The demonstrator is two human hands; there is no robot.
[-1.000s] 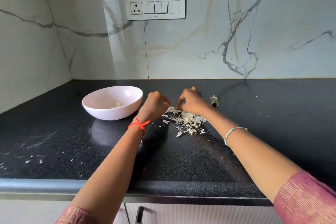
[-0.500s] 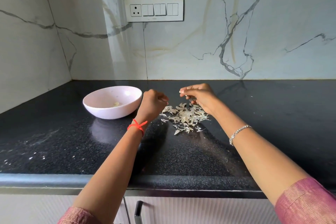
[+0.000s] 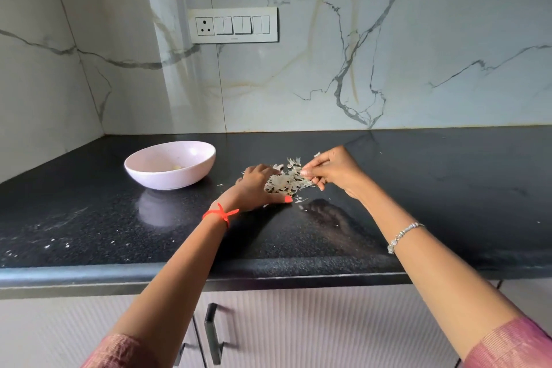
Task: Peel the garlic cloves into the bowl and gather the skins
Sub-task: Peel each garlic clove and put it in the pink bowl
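Down on the black speckled stone table (image 3: pixel 418 188), the left hand (image 3: pixel 257 188) lies spread, palm down. Its fingers reach along the left edge of a pile of papery white garlic skins (image 3: pixel 285 182), and its thumb rests at the near edge of that pile. The right hand (image 3: pixel 334 170) sits at the pile's right side with its fingers curled, pinching a few of the skins at their tips. The 2 hands bracket the pile between them, and a few stray flakes lie just beside it on the table.

A red thread (image 3: pixel 221 213) is tied round the left wrist and a silver bracelet (image 3: pixel 403 234) circles the right.

To the left, near the left hand but apart from it, stands a pale pink round bowl (image 3: pixel 167 181) with 1 peeled garlic clove (image 3: pixel 176 167) inside. Behind is a white marble wall (image 3: pixel 388 39) carrying a white switch panel (image 3: pixel 234 25). Below the table's front edge are ribbed cabinet doors (image 3: pixel 328 323).
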